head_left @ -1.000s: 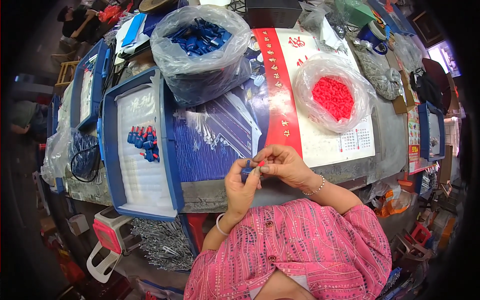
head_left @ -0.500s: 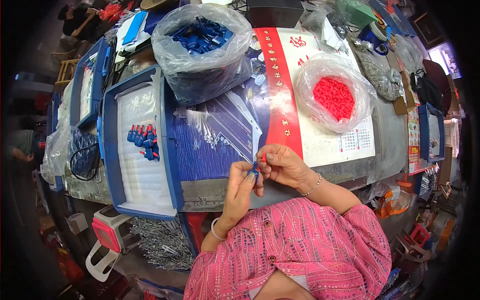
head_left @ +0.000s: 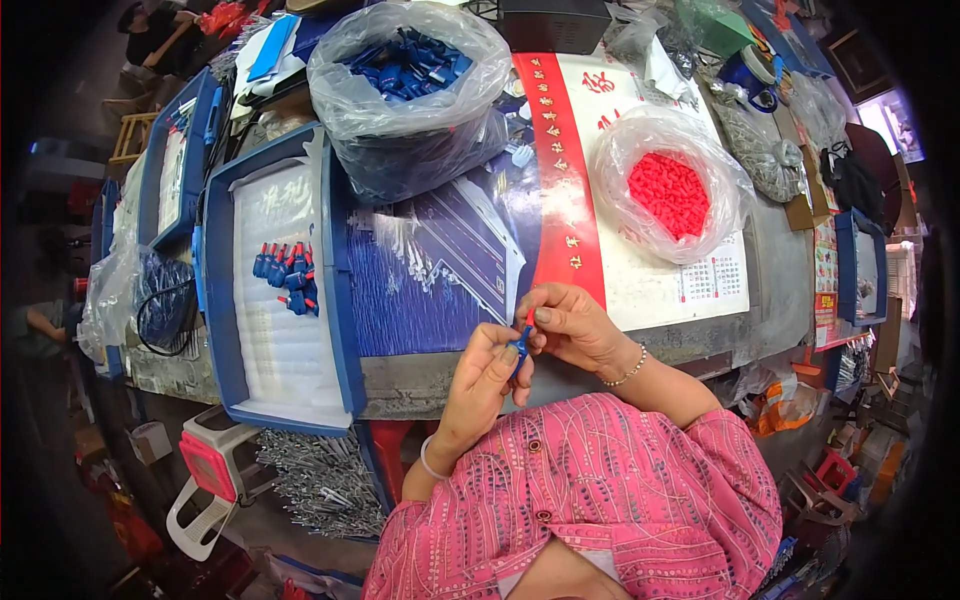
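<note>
Both hands meet just above the near edge of the worktop. The left hand and right hand pinch one small blue part between their fingertips, each grip narrow and closed on it; a speck of red shows at its top, though whether that is a cap being fitted I cannot tell.

Risks, as I judge them: the part is tiny and held only at the fingertips, out over the worktop's edge, so a slip would drop it into the lap or to the floor among the clutter below. If a red piece is being pressed on, a crooked push could seat it askew or pop it loose. The tray sits well to the left, so any carry across passes over open worktop.

Packages and signs: a clear bag of blue parts stands at the far middle, bulging and open at the top. A second clear bag of red caps lies to the right, its red heap in the centre. The blue tray is lined with white and holds a short row of finished pieces, blue with red ends. Under the bags lies a calendar sheet, white with a red vertical band bearing gold characters, and left of it a blue printed sheet. Another blue tray stands farther left
</note>
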A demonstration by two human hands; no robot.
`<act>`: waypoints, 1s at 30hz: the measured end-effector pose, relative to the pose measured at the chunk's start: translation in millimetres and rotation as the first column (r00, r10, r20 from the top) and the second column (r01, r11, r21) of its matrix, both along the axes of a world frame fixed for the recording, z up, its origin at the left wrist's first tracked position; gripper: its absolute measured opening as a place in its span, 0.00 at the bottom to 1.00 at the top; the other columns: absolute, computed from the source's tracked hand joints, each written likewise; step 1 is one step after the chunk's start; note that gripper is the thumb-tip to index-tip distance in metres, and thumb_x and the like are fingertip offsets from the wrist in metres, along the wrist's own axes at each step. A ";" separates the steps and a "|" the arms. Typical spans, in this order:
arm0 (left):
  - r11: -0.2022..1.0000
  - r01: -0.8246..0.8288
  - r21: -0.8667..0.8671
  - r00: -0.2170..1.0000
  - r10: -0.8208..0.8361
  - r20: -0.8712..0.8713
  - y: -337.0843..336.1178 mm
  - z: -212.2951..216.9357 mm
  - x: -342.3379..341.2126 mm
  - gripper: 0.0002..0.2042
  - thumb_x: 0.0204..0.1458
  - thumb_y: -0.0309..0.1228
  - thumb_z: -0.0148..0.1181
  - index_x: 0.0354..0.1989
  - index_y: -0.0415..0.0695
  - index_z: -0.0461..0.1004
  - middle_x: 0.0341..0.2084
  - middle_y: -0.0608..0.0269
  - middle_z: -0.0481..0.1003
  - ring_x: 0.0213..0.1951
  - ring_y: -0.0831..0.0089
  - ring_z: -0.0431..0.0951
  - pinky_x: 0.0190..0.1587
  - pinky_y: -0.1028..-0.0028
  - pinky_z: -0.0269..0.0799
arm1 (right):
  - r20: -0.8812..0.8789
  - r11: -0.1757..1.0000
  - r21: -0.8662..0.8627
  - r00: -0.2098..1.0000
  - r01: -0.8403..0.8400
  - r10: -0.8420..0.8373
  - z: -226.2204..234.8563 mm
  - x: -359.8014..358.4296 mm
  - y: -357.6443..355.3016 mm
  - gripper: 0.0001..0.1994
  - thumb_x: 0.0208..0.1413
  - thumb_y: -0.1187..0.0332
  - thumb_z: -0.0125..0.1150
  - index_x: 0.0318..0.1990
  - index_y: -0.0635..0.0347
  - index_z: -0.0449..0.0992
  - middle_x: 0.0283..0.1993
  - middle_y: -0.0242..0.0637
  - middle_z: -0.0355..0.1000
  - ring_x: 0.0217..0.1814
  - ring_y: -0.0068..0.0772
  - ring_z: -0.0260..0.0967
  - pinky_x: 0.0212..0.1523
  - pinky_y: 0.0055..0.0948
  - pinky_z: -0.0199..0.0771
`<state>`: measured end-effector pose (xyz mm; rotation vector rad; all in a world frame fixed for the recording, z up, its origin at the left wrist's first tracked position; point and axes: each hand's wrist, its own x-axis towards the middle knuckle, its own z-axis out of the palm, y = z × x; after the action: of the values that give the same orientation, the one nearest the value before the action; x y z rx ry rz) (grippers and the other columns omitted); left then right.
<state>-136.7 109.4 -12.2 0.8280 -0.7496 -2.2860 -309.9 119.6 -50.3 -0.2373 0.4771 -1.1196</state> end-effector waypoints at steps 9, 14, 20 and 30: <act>1.000 0.008 -0.025 1.000 -0.008 0.009 -5.7 -1.9 -0.8 0.10 0.58 0.34 0.46 0.44 0.44 0.59 0.24 0.60 0.67 0.20 0.77 0.62 0.22 0.82 0.59 | -0.472 0.960 -0.265 0.881 -0.095 -0.043 21.8 -17.6 -11.7 0.06 0.52 0.75 0.55 0.38 0.64 0.73 0.35 0.33 0.71 0.34 0.22 0.69 0.35 0.21 0.70; 0.993 0.106 -0.060 0.992 -0.102 0.074 -11.7 15.7 12.8 0.08 0.59 0.32 0.42 0.43 0.44 0.62 0.24 0.66 0.68 0.17 0.84 0.59 0.19 0.83 0.57 | -0.577 0.986 -0.067 0.812 -0.152 0.086 41.9 -8.5 -16.2 0.04 0.48 0.74 0.57 0.30 0.66 0.73 0.25 0.34 0.71 0.25 0.21 0.67 0.27 0.20 0.68; 0.974 0.133 -0.182 0.990 -0.138 -0.014 0.8 -8.7 5.4 0.06 0.59 0.30 0.41 0.40 0.42 0.58 0.21 0.68 0.65 0.19 0.85 0.62 0.20 0.84 0.57 | -0.804 0.945 -0.309 0.560 -0.110 -0.197 32.5 -9.5 2.1 0.07 0.48 0.72 0.59 0.26 0.65 0.68 0.24 0.34 0.66 0.21 0.22 0.64 0.23 0.19 0.66; 0.946 0.151 -0.288 0.975 -0.191 -0.116 1.7 -13.7 7.7 0.09 0.59 0.33 0.42 0.42 0.41 0.56 0.17 0.67 0.63 0.16 0.83 0.61 0.18 0.84 0.56 | -0.847 0.604 -0.470 0.138 -0.644 -0.513 84.6 -13.2 -10.9 0.08 0.41 0.80 0.58 0.31 0.65 0.68 0.28 0.42 0.67 0.29 0.41 0.67 0.31 0.31 0.65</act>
<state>-128.9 111.1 -25.9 0.4805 -1.0824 -2.2887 -323.1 108.7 34.4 -2.0472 1.1286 -0.7930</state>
